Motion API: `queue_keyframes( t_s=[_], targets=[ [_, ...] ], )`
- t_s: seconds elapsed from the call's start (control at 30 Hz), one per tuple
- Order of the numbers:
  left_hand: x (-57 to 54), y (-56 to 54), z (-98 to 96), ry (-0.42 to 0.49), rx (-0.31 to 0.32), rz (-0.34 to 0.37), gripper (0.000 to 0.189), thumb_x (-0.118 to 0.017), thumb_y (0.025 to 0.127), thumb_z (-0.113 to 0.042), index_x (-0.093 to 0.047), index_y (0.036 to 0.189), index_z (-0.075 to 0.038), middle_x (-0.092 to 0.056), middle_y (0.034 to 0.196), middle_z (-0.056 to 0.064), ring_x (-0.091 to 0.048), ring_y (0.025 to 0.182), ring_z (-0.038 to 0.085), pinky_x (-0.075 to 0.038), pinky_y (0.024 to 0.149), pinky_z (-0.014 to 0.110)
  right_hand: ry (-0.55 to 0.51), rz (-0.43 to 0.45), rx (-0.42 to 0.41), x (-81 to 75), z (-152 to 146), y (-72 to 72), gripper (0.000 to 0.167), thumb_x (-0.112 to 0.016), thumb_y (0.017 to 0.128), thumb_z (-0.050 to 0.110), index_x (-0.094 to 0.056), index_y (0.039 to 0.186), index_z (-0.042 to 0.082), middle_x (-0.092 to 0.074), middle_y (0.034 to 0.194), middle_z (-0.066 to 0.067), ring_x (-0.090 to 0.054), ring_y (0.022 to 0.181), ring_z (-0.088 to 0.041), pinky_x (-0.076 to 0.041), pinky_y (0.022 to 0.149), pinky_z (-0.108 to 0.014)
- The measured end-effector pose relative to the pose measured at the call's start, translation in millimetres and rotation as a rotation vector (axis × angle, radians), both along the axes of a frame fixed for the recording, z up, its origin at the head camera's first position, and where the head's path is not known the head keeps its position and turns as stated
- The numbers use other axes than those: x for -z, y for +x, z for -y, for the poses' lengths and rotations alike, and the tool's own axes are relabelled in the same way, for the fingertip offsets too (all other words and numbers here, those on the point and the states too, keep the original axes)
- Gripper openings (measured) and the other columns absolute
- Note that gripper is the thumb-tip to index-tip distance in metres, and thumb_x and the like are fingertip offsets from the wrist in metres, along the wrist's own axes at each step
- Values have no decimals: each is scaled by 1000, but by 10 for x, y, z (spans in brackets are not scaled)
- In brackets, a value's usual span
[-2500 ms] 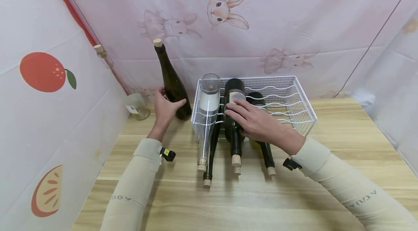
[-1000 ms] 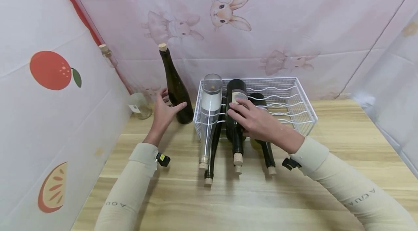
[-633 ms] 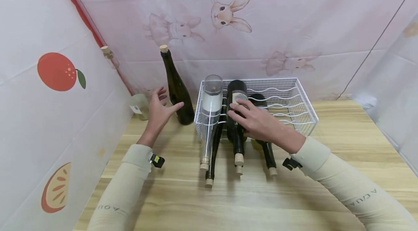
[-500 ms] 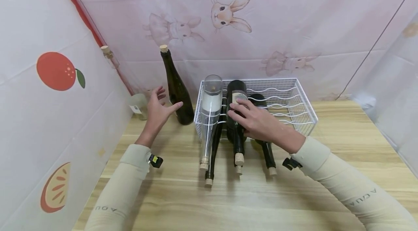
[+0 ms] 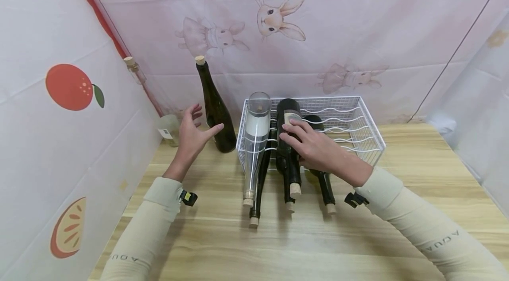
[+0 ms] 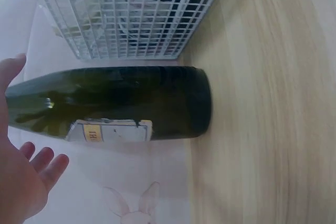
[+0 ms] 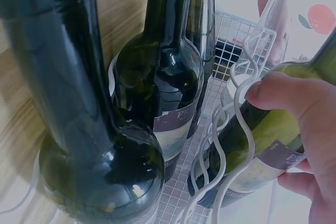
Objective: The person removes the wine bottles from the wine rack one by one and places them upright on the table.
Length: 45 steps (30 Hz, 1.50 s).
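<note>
A dark green wine bottle [image 5: 216, 108] with a cork stands upright left of the white wire rack [image 5: 371, 139]. My left hand [image 5: 192, 133] is beside it, fingers spread, thumb pointing at the glass; in the left wrist view a gap shows between the fingers and the bottle. My right hand [image 5: 318, 148] grips a labelled dark wine bottle [image 5: 287, 106] on the rack's upper level, its corked neck pointing towards me. The right wrist view shows the thumb and fingers around this bottle [image 7: 239, 150]. Its underside is partly hidden by wavy wires.
A clear corked bottle [image 5: 256, 128] lies on the rack's left, above a slim dark bottle [image 5: 260, 184]. Another dark bottle [image 5: 327, 188] lies to the right on the lower level. A small glass jar [image 5: 171, 130] stands by the left wall on the wooden table [image 5: 302, 250].
My left hand has let go of the standing bottle and drawn back left. The neck of the bottle in my right hand has swung slightly right, showing more of the bottle beneath.
</note>
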State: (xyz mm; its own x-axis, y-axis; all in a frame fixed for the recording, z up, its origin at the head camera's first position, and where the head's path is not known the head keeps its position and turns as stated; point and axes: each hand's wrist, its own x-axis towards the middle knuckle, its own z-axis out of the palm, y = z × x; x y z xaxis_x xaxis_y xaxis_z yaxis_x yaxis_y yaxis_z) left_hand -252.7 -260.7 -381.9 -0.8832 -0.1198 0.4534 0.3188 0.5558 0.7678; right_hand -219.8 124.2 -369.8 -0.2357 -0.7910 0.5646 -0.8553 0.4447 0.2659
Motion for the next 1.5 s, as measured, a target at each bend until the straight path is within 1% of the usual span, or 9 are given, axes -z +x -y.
queue_keyframes(
  t_s=[0.33, 0.53, 0.77, 0.9, 1.0, 1.07, 1.13, 1.23, 1.5],
  targets=[
    [-109, 60, -88, -24, 9, -67, 95, -92, 77, -39, -43, 153, -10, -52, 151, 12, -55, 134, 34, -50, 111, 53, -69, 14, -35, 12, -33, -16, 91, -95, 52, 1, -57, 134, -2, -60, 137, -29, -58, 128, -49, -65, 75, -46],
    [-155, 99, -137, -39, -10, -117, 88, -92, 78, -34, -48, 151, -11, -55, 148, 13, -58, 130, 31, -53, 108, 51, -101, -2, -46, -4, -59, -20, 78, -79, 56, -13, -58, 131, -5, -61, 133, -30, -59, 125, -50, -64, 81, -50],
    [-177, 151, -179, -72, -37, -183, 82, -92, 78, -31, -53, 145, -5, -59, 140, 18, -61, 124, 33, -56, 101, 50, -127, -4, -58, -9, -106, -30, 68, -68, 64, -12, -57, 131, -7, -61, 132, -32, -59, 125, -51, -60, 95, -55],
    [-185, 170, -205, -100, -44, -228, 77, -92, 78, -29, -56, 142, -5, -61, 135, 21, -63, 119, 35, -58, 97, 51, -146, -8, -61, -21, -134, -30, 63, -63, 68, -10, -57, 131, -9, -61, 133, -32, -60, 124, -51, -59, 97, -55],
    [-200, 186, -236, -133, -37, -275, 74, -91, 79, -26, -57, 140, -3, -63, 133, 22, -63, 117, 37, -59, 94, 52, -168, -32, -65, -23, -147, -28, 56, -63, 74, -6, -56, 130, -10, -61, 132, -33, -61, 123, -52, -59, 97, -56],
    [-214, 198, -260, -149, -26, -298, 72, -91, 79, -25, -58, 139, -2, -64, 132, 21, -63, 116, 39, -58, 93, 54, -185, -49, -66, -25, -149, -27, 48, -61, 82, -2, -56, 129, -10, -62, 131, -33, -61, 122, -51, -58, 97, -57],
    [-224, 203, -280, -168, -13, -313, 70, -91, 80, -24, -59, 137, -1, -64, 132, 20, -63, 115, 40, -58, 93, 55, -203, -66, -64, -32, -149, -25, 39, -56, 93, 5, -56, 129, -11, -62, 130, -33, -62, 121, -51, -58, 98, -56],
    [-243, 207, -308, -194, -2, -322, 67, -90, 81, -24, -60, 137, -1, -65, 133, 19, -64, 115, 39, -58, 94, 54, -231, -85, -71, -58, -149, -22, 34, -47, 103, 9, -56, 127, -13, -62, 128, -33, -63, 120, -50, -58, 100, -55],
    [-329, 225, -391, -242, 21, -353, 65, -89, 81, -22, -60, 136, -2, -65, 133, 19, -63, 115, 37, -57, 93, 51, -273, -134, -79, -120, -172, -19, 31, -42, 104, 4, -55, 126, -15, -62, 127, -35, -64, 120, -49, -57, 100, -55]
  ],
)
